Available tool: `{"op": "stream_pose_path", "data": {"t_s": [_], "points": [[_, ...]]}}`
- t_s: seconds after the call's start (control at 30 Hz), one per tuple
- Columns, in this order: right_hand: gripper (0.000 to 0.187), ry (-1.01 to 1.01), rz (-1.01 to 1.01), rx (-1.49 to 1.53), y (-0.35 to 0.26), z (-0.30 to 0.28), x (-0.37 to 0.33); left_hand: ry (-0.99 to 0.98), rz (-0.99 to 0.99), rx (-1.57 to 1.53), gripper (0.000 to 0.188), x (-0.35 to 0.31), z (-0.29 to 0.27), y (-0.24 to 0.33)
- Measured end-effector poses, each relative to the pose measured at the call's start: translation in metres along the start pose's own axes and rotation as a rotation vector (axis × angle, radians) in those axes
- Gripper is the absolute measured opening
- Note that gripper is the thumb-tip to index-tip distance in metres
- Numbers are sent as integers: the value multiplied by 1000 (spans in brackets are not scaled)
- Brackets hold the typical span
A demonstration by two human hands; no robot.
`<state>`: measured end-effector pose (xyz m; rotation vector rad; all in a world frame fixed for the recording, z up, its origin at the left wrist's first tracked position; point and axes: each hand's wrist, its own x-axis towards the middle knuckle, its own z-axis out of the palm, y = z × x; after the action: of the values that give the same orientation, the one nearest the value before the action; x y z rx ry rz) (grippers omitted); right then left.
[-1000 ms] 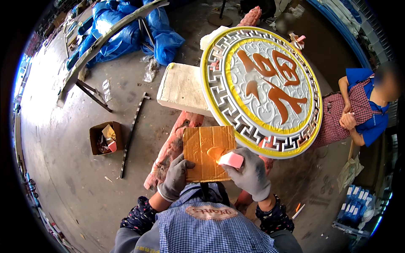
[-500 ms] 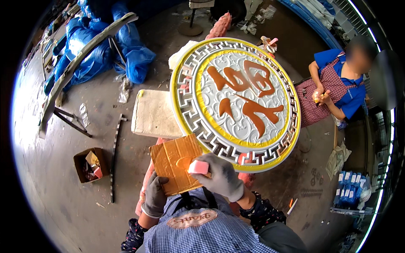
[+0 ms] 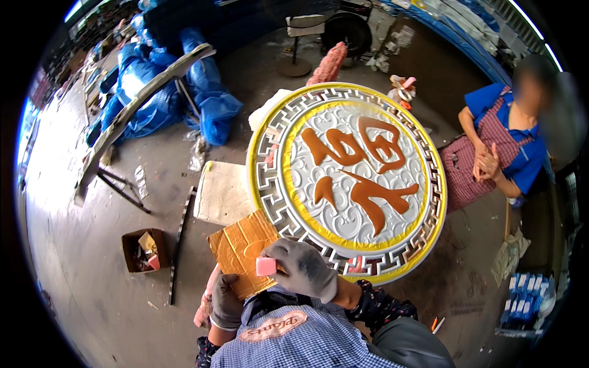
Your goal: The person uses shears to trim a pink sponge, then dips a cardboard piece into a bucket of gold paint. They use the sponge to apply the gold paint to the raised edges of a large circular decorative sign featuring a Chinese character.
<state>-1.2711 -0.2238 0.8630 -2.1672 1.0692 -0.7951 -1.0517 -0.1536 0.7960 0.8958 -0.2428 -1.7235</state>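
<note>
Head view: a small pink rectangular block (image 3: 266, 266) is gripped by the right hand (image 3: 304, 270), which is covered by a grey fabric glove and whose fingers are curled snugly about it, one end being left exposed on the hand's left. Also on that hand's left, a roughly square sheet of creased tan cardboard (image 3: 236, 248) is held tilted by the left hand (image 3: 227, 302), likewise gloved in grey, its fingers closed on the sheet's lower edge; whether the block is touched to the sheet cannot be told. Below both hands, a blue-and-white checked cloth apron (image 3: 300, 343) is worn. Just beyond the right hand, a large round white panel (image 3: 343, 211) is seen, decorated with raised brown shapes, yellow bands and a pierced fretwork border. Its left edge is met by a white rectangular block (image 3: 222, 193), placed beyond the left hand. Farther to the left of the left hand, a long dark strip (image 3: 180, 251) and a brown cardboard box (image 3: 130, 251) holding scraps are seen on the floor. Well to the right of the right hand, past the panel, a co-worker in a blue shirt (image 3: 529, 165) is seen with hands (image 3: 486, 164) brought together. Far beyond the left hand, crumpled blue plastic sheeting (image 3: 144, 92) is heaped.
</note>
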Motion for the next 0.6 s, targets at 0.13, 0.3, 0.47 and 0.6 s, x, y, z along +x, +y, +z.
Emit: {"op": "stream_pose_path", "data": {"t_s": [0.13,0.3,0.47,0.6], "points": [[33,-13,-15,63,9,-3,6,149,55,-25,59,-3,-15,-19],[31,-34,-25,155,11,0,19,270,241,134,51,-8,-5,-20],[36,-35,70,340,24,14,20,353,277,164,46,-1,-28,-30],[32,-23,259,416,24,10,27,319,244,211,46,-2,-23,-23]]}}
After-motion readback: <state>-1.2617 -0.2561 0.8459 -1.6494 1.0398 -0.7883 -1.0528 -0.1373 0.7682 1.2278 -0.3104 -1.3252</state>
